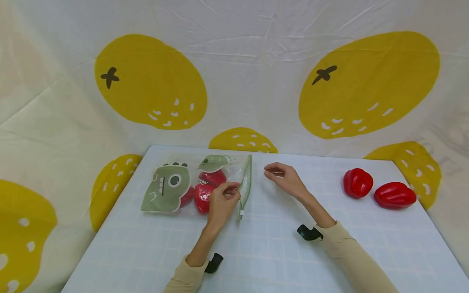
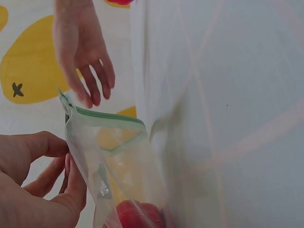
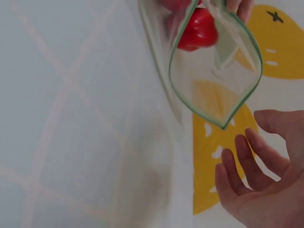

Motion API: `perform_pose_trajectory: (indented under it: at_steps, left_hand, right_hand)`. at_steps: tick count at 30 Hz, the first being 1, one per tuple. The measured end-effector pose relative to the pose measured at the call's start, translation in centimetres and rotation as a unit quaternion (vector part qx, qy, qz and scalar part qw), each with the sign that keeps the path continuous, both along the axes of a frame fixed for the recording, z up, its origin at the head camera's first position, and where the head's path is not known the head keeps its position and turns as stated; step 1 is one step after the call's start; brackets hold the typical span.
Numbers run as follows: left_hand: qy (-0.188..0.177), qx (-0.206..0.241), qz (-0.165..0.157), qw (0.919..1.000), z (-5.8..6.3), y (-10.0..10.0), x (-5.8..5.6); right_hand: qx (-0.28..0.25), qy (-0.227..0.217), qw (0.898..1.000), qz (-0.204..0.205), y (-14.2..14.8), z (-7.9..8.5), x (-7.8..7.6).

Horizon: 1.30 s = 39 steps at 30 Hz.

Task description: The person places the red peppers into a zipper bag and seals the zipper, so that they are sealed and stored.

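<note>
A clear zip bag with a green dinosaur print and a green zip edge lies on the table, its mouth facing right. Inside it are several red bell peppers. My left hand pinches the bag's upper side close to the mouth. In the right wrist view the green-rimmed opening gapes wide, with a red pepper deeper in. To the right of the mouth, my right hand hovers apart from the bag with loosely bent fingers and holds nothing.
Two more red peppers, one upright-looking and one lying lengthwise, sit at the table's right side. A white cloth printed with yellow fruit hangs behind the pale checked table.
</note>
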<state>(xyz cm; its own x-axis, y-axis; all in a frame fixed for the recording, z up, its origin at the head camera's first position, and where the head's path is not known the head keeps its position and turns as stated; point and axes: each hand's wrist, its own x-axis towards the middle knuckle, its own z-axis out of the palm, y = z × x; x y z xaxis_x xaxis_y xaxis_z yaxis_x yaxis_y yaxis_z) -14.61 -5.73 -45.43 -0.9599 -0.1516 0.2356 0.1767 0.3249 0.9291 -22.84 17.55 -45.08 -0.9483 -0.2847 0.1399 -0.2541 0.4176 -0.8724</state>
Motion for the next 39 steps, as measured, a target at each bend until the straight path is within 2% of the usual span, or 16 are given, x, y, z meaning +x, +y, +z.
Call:
perform_pose_trajectory:
  at_steps: [18,32,39]
  left_hand:
    - [-0.006,-0.003,-0.004,1.0000,0.0,-0.2,0.1]
    - [-0.003,-0.007,-0.007,0.9999,-0.1,-0.2,0.0]
    - [0.010,0.013,-0.019,0.9997,0.0,-0.3,0.0]
  right_hand:
    - [0.036,0.051,0.994,-0.086,5.4,0.2,0.9]
    - [0.086,0.067,0.983,-0.147,8.9,0.5,1.9]
    - [0.093,0.080,0.975,-0.186,10.8,0.9,2.3]
